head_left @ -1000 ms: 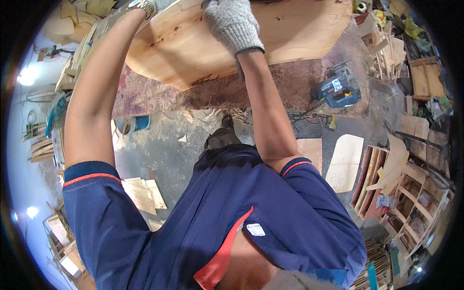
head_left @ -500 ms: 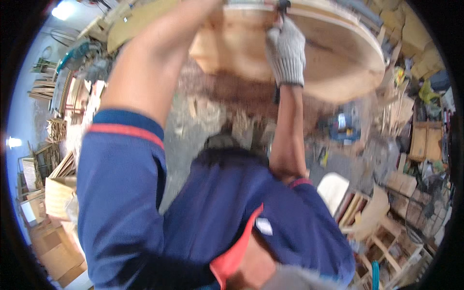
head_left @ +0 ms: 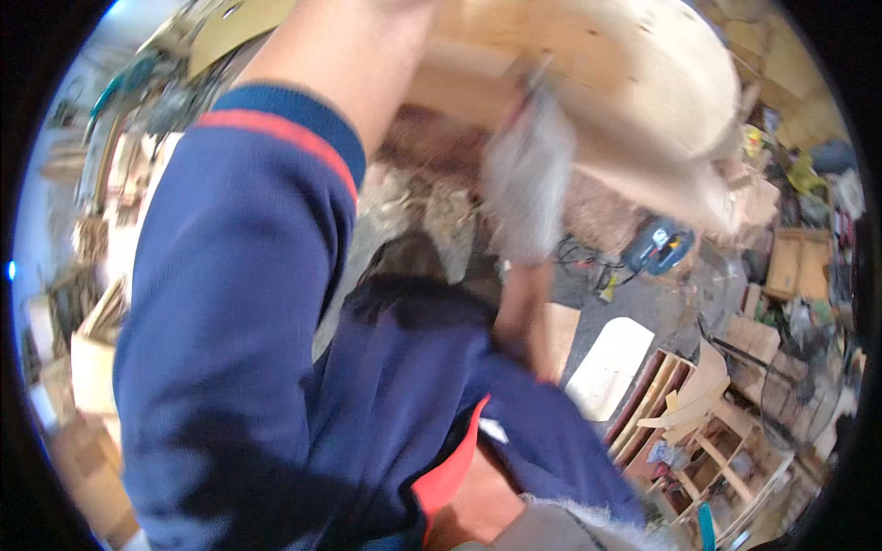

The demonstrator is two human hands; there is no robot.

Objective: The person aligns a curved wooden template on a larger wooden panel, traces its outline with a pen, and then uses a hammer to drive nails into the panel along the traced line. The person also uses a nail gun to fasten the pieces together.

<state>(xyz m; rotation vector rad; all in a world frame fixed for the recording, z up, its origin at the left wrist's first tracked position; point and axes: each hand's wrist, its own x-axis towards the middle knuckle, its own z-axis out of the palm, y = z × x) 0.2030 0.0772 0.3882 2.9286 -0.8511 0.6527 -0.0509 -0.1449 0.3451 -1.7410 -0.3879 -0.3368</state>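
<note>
A large pale wooden piece [head_left: 680, 83] with a rounded outline and a curved side wall fills the top of the view, with small dark marks on its face. My right hand [head_left: 531, 174], in a grey knit glove, is smeared by motion in front of the near side. Its fingers are closed on a slim tool, most likely a hammer [head_left: 535, 78], whose blurred end sticks out above the glove. My bare left forearm [head_left: 344, 64] reaches up over the left part of the wood; its hand is beyond the top edge.
On the floor to the right sits a blue and black power tool [head_left: 658, 245] with a cable. Closer stand a white board [head_left: 611, 367], stacked wooden strips [head_left: 652, 399] and a wooden frame [head_left: 726, 468]. Timber and offcuts [head_left: 96, 367] line the left side.
My right hand has come down toward my body with the tool. The left forearm has shifted up and right. More of the wooden piece's upper face shows now, and the view has shifted.
</note>
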